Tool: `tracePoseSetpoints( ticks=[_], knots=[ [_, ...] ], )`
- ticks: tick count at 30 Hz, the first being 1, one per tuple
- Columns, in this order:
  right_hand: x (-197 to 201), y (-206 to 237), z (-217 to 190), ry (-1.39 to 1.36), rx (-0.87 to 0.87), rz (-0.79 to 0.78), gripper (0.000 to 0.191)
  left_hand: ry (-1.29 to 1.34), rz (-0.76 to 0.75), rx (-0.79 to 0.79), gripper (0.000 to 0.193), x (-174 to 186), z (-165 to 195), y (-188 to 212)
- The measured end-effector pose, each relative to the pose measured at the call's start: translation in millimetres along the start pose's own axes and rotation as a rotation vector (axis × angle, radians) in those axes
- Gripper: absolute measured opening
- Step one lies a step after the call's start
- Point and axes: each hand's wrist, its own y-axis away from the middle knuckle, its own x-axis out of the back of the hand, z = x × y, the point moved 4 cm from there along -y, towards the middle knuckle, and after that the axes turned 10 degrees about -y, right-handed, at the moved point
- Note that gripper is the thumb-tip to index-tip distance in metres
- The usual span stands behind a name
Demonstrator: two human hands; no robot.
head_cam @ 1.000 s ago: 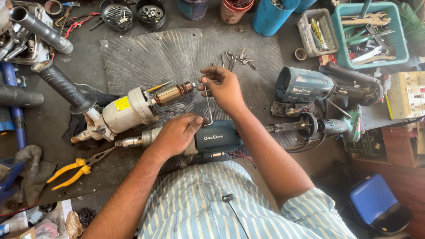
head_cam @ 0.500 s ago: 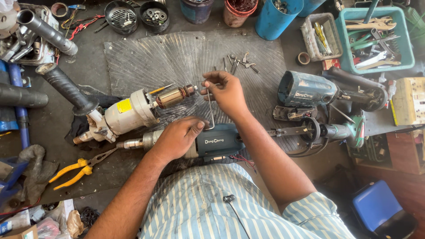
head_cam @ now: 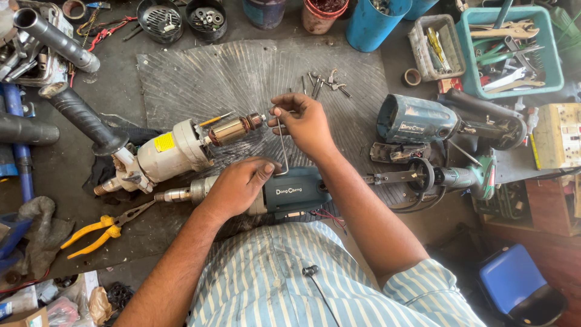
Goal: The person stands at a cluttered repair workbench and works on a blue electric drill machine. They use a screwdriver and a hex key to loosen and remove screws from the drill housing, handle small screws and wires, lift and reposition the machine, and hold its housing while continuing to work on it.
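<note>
Head view: drill [head_cam: 290,191] under left hand [head_cam: 239,184]

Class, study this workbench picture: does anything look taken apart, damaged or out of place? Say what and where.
Yes. The white power tool left of the right hand lies opened, its copper-wound armature sticking out bare. Loose screws lie scattered on the ribbed mat. Red wires trail from the teal drill under the left hand.

Cluttered dark workbench [head_cam: 91,181] under a ribbed grey mat [head_cam: 200,79].
</note>
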Motion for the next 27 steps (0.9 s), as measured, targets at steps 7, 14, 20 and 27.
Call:
tracePoseSetpoints(
  ticks=[7,14,20,27],
  knots=[
    [0.2,1.4,0.6,-0.030,0.049,-0.021,0.025,-0.018,0.049,-0.035,0.054,4.2,6.0,0.7],
    [7.3,-7.6,14.6,-0.040,-0.052,0.036,0.023,-0.205,0.138,-0.070,0.047,7.1,16.2,16.3],
    [10.2,-13.5,23.4,-0.072,-0.145,0.046,0.024,-0.396,0.195,-0.318,0.081,11.7,26.2,32.2],
    [1.8,-17.3,28.2,-0.056,-0.181,0.057,0.020,-0.590,0.085,-0.190,0.096,-0.6,30.7,24.9]
  ],
)
